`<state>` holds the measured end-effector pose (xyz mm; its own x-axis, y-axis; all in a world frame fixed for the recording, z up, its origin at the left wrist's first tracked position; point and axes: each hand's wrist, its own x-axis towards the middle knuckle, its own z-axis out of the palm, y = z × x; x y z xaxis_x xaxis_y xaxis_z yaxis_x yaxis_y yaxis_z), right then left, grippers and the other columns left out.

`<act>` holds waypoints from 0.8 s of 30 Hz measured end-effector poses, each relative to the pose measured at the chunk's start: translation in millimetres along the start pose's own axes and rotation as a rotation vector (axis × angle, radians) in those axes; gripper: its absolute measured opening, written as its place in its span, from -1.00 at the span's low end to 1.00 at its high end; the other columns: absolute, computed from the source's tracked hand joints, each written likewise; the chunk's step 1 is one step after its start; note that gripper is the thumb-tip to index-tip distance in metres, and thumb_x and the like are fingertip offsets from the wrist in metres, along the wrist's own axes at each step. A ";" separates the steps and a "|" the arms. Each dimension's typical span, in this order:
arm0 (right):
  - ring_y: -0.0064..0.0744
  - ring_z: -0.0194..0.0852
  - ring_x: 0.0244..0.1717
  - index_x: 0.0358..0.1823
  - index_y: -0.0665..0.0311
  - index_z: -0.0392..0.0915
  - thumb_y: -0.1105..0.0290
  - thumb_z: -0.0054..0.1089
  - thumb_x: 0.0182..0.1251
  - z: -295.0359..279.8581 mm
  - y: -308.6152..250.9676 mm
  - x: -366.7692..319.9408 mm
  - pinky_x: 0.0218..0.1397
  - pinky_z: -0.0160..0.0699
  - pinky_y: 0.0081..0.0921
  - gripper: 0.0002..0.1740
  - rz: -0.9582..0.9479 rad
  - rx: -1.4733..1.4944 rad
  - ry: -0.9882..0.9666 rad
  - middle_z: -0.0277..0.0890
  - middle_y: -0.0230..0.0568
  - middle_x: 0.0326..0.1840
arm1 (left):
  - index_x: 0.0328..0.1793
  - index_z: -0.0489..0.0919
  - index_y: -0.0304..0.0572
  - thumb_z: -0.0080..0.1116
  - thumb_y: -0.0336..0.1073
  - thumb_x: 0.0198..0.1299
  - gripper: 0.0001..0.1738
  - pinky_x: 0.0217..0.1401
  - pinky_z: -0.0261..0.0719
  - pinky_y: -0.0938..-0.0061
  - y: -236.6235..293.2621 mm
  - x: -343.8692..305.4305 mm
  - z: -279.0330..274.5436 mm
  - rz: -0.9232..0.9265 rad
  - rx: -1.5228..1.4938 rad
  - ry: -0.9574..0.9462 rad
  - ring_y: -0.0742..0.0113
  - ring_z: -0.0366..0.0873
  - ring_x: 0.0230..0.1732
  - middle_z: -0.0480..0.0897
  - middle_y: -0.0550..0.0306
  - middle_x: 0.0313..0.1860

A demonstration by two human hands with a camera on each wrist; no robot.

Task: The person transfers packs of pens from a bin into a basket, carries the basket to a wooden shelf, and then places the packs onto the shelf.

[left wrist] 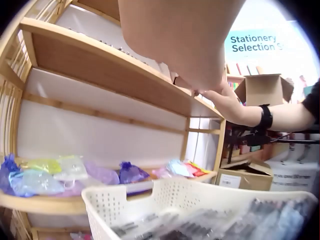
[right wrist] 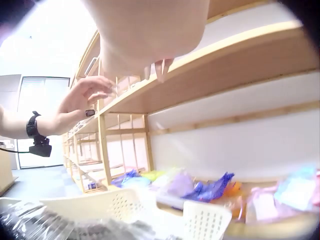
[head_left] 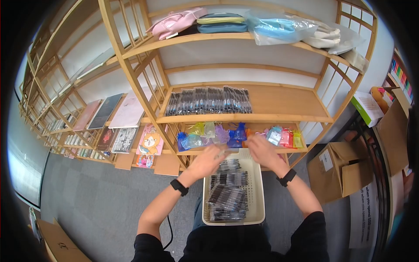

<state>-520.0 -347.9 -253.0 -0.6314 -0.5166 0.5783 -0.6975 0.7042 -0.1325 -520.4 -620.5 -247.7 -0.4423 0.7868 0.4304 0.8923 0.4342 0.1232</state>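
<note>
My left hand (head_left: 211, 160) hovers over the far left end of a cream plastic basket (head_left: 260, 192), its fingers loosely bent around nothing. In the right wrist view the same left hand (right wrist: 82, 102) is empty, with a dark band on one finger. Across from it, my right hand (head_left: 263, 152) hangs above the basket's far right corner; its fingertips (right wrist: 164, 69) point down and no object shows at them. Inside the basket lie clear packs of dark pens (head_left: 228, 196), piled in several layers. More pen packs (head_left: 209, 100) stand in a row on the wooden shelf ahead.
Colourful drawstring pouches (head_left: 192, 140) lie on the lower shelf behind the hands. A pink bag (head_left: 176, 22) and a blue-green case (head_left: 221, 22) sit on the upper shelf. Notebooks (head_left: 104, 111) fill the left rack, and a cardboard box (head_left: 338, 168) stands at right.
</note>
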 end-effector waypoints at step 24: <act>-0.08 0.67 -0.25 0.17 0.50 0.43 -0.51 0.01 0.02 117.5 15.1 -49.6 -0.22 0.67 -0.27 0.11 0.726 0.431 -1.202 0.52 0.31 -0.01 | 0.31 0.36 -0.24 0.23 -0.31 0.07 -0.37 0.38 0.28 0.22 22.2 -50.6 92.3 -0.137 -0.017 -0.494 0.06 0.30 0.35 0.36 -0.04 0.33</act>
<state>-539.1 -368.9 -378.3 -0.6258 -0.3584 -0.6928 -0.0201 0.8953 -0.4450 -486.5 -610.1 -349.3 -0.5415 0.8382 -0.0647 0.8226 0.5442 0.1650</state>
